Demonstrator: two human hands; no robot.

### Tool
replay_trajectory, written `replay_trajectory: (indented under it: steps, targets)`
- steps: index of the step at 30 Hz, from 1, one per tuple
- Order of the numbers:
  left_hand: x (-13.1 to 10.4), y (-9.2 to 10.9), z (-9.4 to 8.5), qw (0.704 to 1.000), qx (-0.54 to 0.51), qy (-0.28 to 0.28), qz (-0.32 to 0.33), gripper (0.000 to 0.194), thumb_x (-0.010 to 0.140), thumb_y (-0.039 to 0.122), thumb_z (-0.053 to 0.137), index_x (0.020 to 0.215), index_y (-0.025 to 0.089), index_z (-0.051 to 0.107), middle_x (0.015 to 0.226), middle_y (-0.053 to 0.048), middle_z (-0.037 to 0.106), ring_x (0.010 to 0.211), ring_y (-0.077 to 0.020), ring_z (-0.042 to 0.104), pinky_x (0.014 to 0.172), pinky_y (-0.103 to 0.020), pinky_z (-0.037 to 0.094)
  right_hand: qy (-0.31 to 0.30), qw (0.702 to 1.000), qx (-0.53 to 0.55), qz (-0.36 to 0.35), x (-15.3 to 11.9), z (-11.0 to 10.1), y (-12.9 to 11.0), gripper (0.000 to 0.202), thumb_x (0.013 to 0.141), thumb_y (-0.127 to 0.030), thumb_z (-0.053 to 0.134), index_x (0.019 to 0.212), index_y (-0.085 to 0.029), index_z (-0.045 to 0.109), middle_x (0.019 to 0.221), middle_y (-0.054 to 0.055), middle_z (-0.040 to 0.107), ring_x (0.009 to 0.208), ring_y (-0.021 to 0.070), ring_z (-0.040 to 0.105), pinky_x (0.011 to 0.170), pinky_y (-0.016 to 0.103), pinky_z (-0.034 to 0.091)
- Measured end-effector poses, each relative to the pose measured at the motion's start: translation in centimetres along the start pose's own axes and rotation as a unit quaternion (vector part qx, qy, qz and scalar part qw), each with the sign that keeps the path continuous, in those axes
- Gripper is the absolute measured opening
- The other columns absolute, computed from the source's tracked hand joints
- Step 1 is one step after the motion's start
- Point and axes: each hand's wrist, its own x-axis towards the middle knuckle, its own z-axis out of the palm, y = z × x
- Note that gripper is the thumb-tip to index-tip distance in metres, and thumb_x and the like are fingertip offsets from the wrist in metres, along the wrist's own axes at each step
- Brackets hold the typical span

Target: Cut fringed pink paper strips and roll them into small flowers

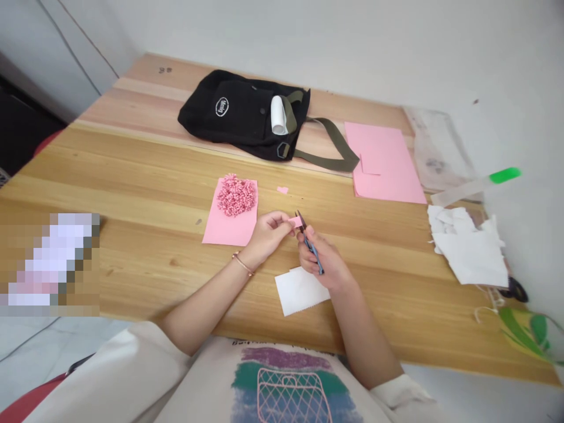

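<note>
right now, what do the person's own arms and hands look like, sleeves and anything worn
The left hand is ungloved, with a thin gold-toned bracelet at its wrist. The right hand is ungloved too, no bracelet visible. The left sleeve and right sleeve are loose, off-white and short.

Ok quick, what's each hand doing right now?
Left hand: closed, pinching a small piece of pink paper.
Right hand: closed around small scissors, blades at that paper.
</note>
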Motion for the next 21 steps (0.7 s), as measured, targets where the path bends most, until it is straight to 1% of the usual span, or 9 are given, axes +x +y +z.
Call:
replay_trajectory:
  steps: [7,21]
  targets:
    - [-0.07,0.00,0.00,1.000,0.001,-0.001,0.000,0.018,0.070,0.023,0.060,0.055,0.015,0.056,0.055,0.002,0.057,0.058,-0.0100,0.051,0.063,-0.023,0.040,-0.001,1.000,-0.012,-0.002,-0.04,-0.02,0.01,0.040,0.070,-0.054,0.065,0.071,-0.019,0.047,0.039,-0.013,0.033,0.028,0.0005,0.019,0.030,0.015,0.013]
    - [-0.01,-0.09,-0.02,1.000,0.005,-0.001,-0.001,0.019,0.071,0.025,0.060,0.055,0.015,0.056,0.055,0.002,0.057,0.058,-0.0105,0.051,0.061,-0.023,0.040,0.008,1.000,-0.013,-0.001,0.00,0.15,0.08,0.041,0.068,-0.055,0.066,0.070,-0.019,0.046,0.039,-0.013,0.032,0.028,0.0004,0.018,0.030,0.016,0.012]
